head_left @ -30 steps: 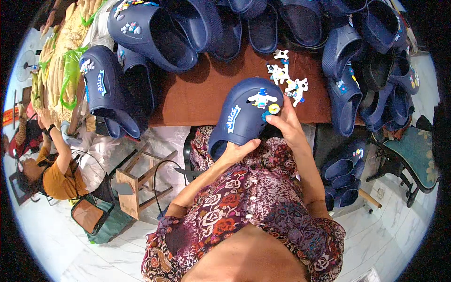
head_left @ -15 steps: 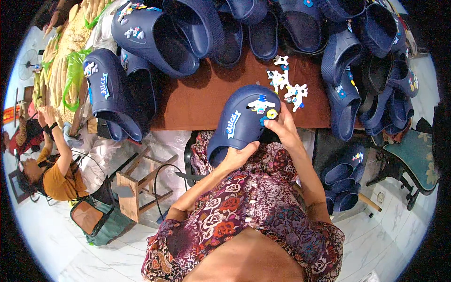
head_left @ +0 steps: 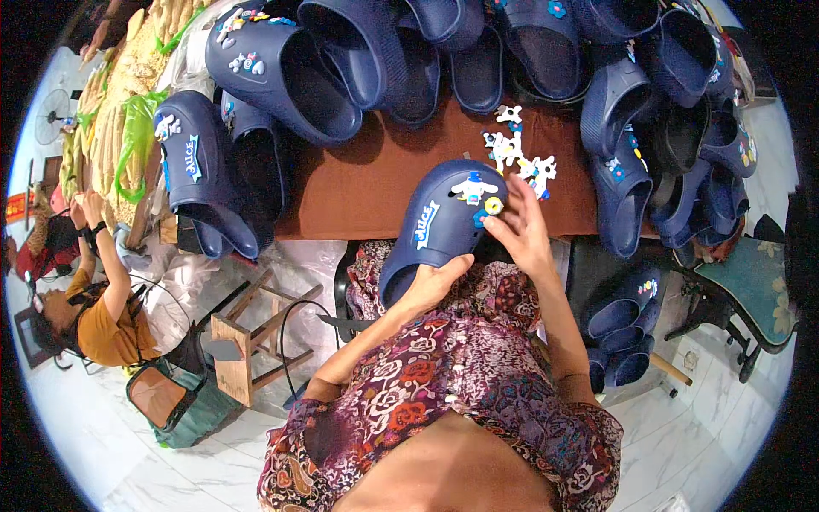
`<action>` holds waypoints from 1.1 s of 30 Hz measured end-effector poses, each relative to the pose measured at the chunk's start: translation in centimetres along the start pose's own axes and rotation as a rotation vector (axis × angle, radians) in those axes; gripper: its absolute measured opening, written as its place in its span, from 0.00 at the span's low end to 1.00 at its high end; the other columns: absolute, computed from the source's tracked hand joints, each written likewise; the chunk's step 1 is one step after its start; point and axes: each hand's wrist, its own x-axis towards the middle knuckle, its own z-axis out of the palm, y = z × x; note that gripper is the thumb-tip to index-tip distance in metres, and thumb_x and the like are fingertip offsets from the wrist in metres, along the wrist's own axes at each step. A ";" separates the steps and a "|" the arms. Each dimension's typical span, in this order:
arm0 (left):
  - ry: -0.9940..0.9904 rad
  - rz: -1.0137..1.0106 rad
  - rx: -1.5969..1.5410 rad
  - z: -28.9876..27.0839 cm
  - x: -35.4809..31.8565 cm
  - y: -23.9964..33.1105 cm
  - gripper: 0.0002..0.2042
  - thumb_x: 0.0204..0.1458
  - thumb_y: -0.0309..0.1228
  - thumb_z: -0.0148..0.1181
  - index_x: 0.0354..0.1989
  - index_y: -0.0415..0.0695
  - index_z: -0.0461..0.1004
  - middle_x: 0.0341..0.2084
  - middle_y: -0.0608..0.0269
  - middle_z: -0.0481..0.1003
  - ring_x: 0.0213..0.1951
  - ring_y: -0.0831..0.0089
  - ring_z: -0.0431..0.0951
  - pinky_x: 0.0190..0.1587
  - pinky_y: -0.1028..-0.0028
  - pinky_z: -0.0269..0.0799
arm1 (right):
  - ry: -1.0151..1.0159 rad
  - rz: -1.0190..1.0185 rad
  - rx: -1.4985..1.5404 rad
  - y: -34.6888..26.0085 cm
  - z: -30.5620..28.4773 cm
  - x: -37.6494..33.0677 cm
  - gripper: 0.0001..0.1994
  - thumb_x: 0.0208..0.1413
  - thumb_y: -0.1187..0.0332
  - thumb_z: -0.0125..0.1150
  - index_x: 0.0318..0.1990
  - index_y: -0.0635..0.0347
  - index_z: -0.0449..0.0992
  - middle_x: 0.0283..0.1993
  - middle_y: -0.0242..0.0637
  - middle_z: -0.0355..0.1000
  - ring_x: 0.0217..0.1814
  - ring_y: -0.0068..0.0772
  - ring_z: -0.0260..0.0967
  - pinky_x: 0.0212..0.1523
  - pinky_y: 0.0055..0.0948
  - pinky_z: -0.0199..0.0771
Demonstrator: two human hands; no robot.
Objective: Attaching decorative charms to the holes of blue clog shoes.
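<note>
A navy clog is tilted above my lap, its toe by the table edge. My left hand is closed on its open heel end, fingers hidden inside. On its upper are a white character charm with a blue hat, a yellow ring-shaped charm, a blue charm and a lettered blue-and-white charm. My right hand is beside the toe, fingers apart and raised, thumb close to the blue charm; whether it touches is unclear. Beyond it lie several loose white charms.
More navy clogs line the back and both sides of the brown-covered table. A stool and a seated person are on the left. More clogs rest below the table's right, near a chair.
My right hand has loosened from the clog's toe; its fingers have lifted and spread. The clog has dipped slightly toward me, still in my left hand.
</note>
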 end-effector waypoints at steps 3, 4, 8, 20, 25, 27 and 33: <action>-0.009 -0.007 0.010 -0.2 0.2 -0.1 0.19 0.55 0.28 0.61 0.54 0.37 0.68 0.44 0.66 0.71 0.44 0.77 0.69 0.47 0.76 0.67 | 0.136 -0.182 -0.407 -2.9 0.0 0.7 0.34 0.50 0.67 0.70 0.63 0.62 0.62 0.60 0.45 0.63 0.61 0.38 0.65 0.58 0.38 0.68; -0.011 -0.003 0.011 -0.3 0.2 -0.1 0.19 0.55 0.28 0.61 0.54 0.37 0.68 0.44 0.66 0.71 0.44 0.77 0.69 0.47 0.76 0.67 | 0.140 -0.249 -0.486 -4.0 0.3 1.0 0.30 0.47 0.66 0.72 0.59 0.60 0.69 0.57 0.43 0.65 0.59 0.42 0.66 0.57 0.38 0.68; -0.058 -0.095 -0.042 -0.5 0.1 -0.3 0.28 0.53 0.24 0.59 0.63 0.37 0.59 0.58 0.61 0.66 0.58 0.69 0.65 0.61 0.69 0.59 | 0.044 -0.386 -0.658 -3.6 1.3 1.7 0.27 0.47 0.64 0.71 0.56 0.56 0.72 0.55 0.45 0.66 0.57 0.47 0.64 0.59 0.40 0.64; 0.055 -0.149 -0.303 -1.3 0.0 -0.3 0.31 0.51 0.29 0.65 0.63 0.38 0.60 0.56 0.63 0.67 0.58 0.71 0.64 0.64 0.70 0.54 | 0.233 -0.410 -0.771 -2.4 -2.4 4.5 0.10 0.58 0.72 0.55 0.46 0.60 0.77 0.46 0.42 0.72 0.50 0.46 0.68 0.51 0.39 0.68; 0.110 -0.133 -0.265 -1.1 0.5 -0.9 0.27 0.51 0.29 0.64 0.60 0.38 0.64 0.54 0.63 0.69 0.56 0.71 0.66 0.61 0.69 0.57 | 0.147 -0.476 -0.969 -0.7 -3.2 8.3 0.09 0.55 0.67 0.60 0.43 0.55 0.79 0.44 0.37 0.73 0.49 0.43 0.67 0.51 0.41 0.66; 0.097 -0.124 -0.268 -0.5 0.3 0.0 0.30 0.51 0.30 0.66 0.62 0.37 0.61 0.56 0.62 0.67 0.58 0.72 0.64 0.63 0.70 0.54 | 0.123 -0.564 -1.005 -0.2 -2.8 9.9 0.12 0.51 0.60 0.65 0.41 0.53 0.79 0.41 0.34 0.73 0.47 0.41 0.66 0.47 0.40 0.63; 0.138 -0.140 -0.269 0.7 0.4 1.5 0.29 0.52 0.28 0.65 0.61 0.35 0.62 0.55 0.62 0.69 0.56 0.72 0.67 0.62 0.71 0.57 | 0.050 -0.598 -1.155 0.8 -2.3 12.4 0.15 0.43 0.60 0.71 0.37 0.55 0.79 0.37 0.35 0.72 0.43 0.42 0.67 0.43 0.41 0.63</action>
